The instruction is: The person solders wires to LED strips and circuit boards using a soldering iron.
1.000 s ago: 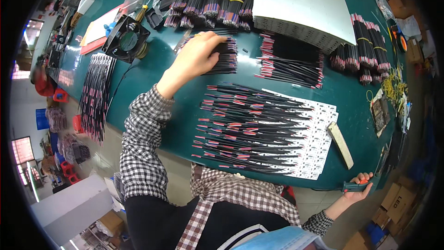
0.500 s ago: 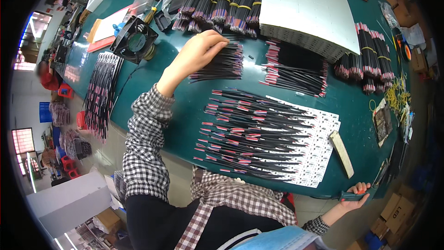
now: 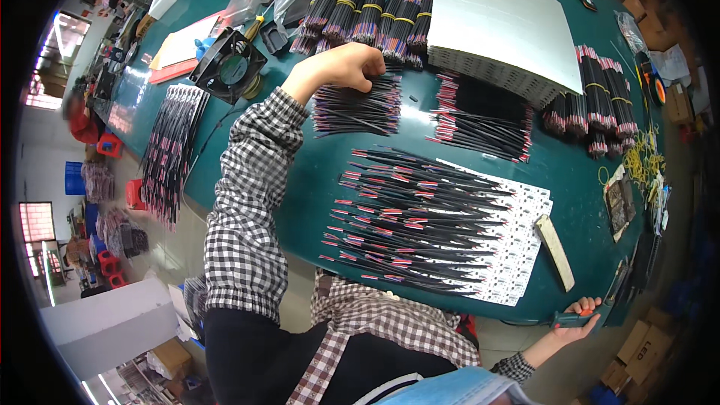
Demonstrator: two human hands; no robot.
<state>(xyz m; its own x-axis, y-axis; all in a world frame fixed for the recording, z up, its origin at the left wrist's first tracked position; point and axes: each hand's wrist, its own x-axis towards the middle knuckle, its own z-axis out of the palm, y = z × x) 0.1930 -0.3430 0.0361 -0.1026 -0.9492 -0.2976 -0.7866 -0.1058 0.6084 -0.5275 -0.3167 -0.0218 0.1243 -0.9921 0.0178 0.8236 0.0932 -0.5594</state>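
My left hand (image 3: pixel 346 67) is over the upper part of a pile of short black wires (image 3: pixel 358 111) with coloured ends. Its fingers are curled in toward the thumb, and whatever lies between them is hidden. At the lower right, my right hand (image 3: pixel 576 324) is closed around the green handle of a soldering iron (image 3: pixel 571 319), whose cord runs off to the left. Between the hands lies a white circuit board panel (image 3: pixel 516 255), with rows of black wires (image 3: pixel 412 217) fanning left from it, their ends red and white.
A second wire pile (image 3: pixel 484 131) lies beside a tall white stack of panels (image 3: pixel 510 22). Banded wire bundles (image 3: pixel 367 15) stand behind my left hand, others (image 3: pixel 596 97) at the right. A black fan (image 3: pixel 229 67) sits at left; a pale strip (image 3: pixel 555 253) rests by the panel.
My left hand has shifted slightly right over the wire pile, and its fingers have curled downward. My right hand stays in place with the soldering iron.
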